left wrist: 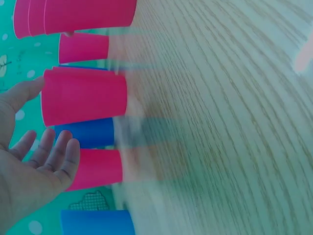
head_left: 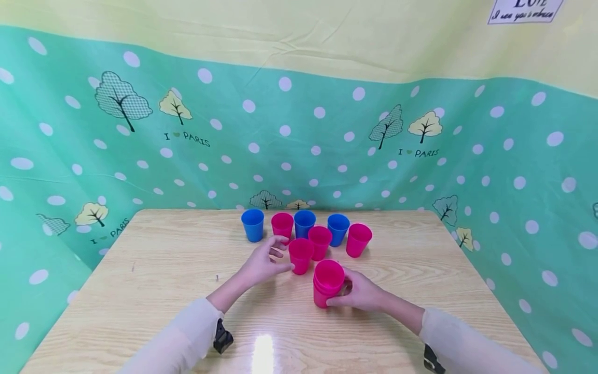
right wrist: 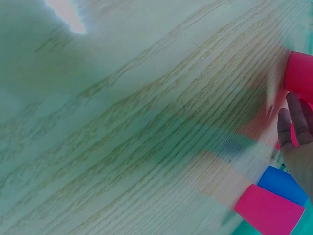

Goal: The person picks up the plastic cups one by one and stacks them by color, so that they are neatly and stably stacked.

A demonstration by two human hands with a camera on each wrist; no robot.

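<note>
My right hand point(head_left: 362, 292) grips a stack of nested pink cups point(head_left: 322, 298) near the middle of the table. In the left wrist view, several rims show on this pink stack point(left wrist: 90, 14). My left hand point(head_left: 262, 264) is beside a single pink cup point(head_left: 300, 257), thumb and fingers spread around its left side; contact with it is unclear. Behind that stand another pink cup point(head_left: 320, 244), a pink cup point(head_left: 282, 224) at the back and a pink cup point(head_left: 358, 241) to the right. In the right wrist view, my fingers point(right wrist: 296, 117) lie against the stack point(right wrist: 299, 73).
Three blue cups stand in the back row: a left one point(head_left: 253, 226), a middle one point(head_left: 304, 223) and a right one point(head_left: 338, 229). The wooden table point(head_left: 163, 291) meets a green dotted cloth point(head_left: 233, 135) at its back and sides.
</note>
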